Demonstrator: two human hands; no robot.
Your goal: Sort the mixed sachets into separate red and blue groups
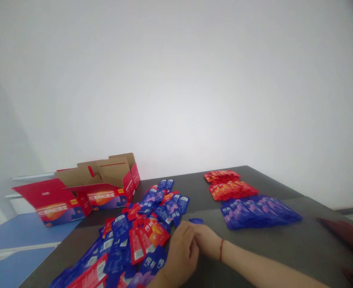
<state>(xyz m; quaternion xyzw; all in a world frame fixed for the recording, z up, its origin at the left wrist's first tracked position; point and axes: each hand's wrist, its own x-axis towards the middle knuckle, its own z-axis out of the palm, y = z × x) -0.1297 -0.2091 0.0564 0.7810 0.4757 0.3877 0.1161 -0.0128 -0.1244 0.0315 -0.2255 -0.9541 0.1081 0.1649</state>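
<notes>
1. Fingers of the left hand (181,254) are bent inward, and the right hand (205,239) meets it; the two hands touch or overlap. How far each grip is open, I cannot tell, because the right fingertips are hidden behind the left hand.
2. Just beyond the hands shows a small piece of a blue pouch (196,220). Its lower part is covered, so whether it is held or only lies there is not clear.
3. Beside the left hand is the mixed heap (146,224) of red and blue pouches, flat and glossy, with rounded corners. They overlap at many angles, and the near end of the heap is cut off by the lower edge.
4. On the other side of the table (194,182), which is dark and smooth, lie two red groups (232,188) and, nearer, a blue row (259,212). Their pouches overlap like fan leaves, so the number is hard to count.
5. Behind the heap stand open cardboard boxes (100,188), red and printed outside, plain brown inside. Raised flaps hide their bottoms.
6. Around the right wrist goes a thin red cord (221,250).
7. At the far right, a dark red shape (347,236) is too blurred to name.
</notes>
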